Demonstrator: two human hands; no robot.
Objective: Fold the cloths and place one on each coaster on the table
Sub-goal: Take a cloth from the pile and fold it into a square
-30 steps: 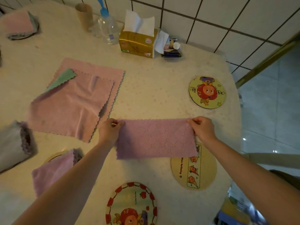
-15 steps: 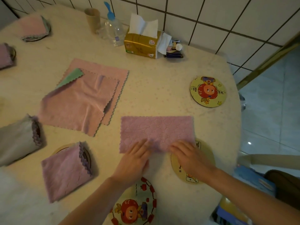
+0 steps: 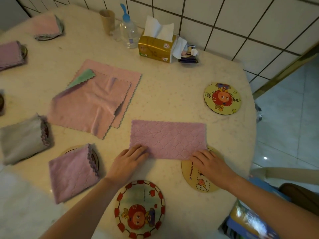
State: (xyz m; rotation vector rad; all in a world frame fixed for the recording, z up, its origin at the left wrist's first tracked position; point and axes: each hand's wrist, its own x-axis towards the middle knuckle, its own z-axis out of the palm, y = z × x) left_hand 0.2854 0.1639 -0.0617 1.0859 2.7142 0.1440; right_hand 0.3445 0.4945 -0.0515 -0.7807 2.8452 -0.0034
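Note:
A purple cloth [image 3: 168,138] folded into a long strip lies flat on the table. My left hand [image 3: 128,160] presses its near left corner with straight fingers. My right hand [image 3: 209,163] presses its near right corner, over a tan coaster [image 3: 193,180]. A red-rimmed coaster [image 3: 139,209] lies near me and a yellow coaster [image 3: 222,99] at the far right, both bare. A folded purple cloth [image 3: 72,173] sits on a coaster at the left. Unfolded pink cloths [image 3: 95,99] are stacked behind.
Folded cloths on coasters: grey [image 3: 22,138] at left, purple [image 3: 10,55] and pink [image 3: 46,26] at far left. A tissue box [image 3: 155,47], clear bottle [image 3: 129,33] and cardboard tube [image 3: 107,20] stand by the tiled wall. The table edge [image 3: 250,135] curves at right.
My hands left the strip's far corners, came to its near edge and slid apart from the middle to the near corners. The cloth stayed flat.

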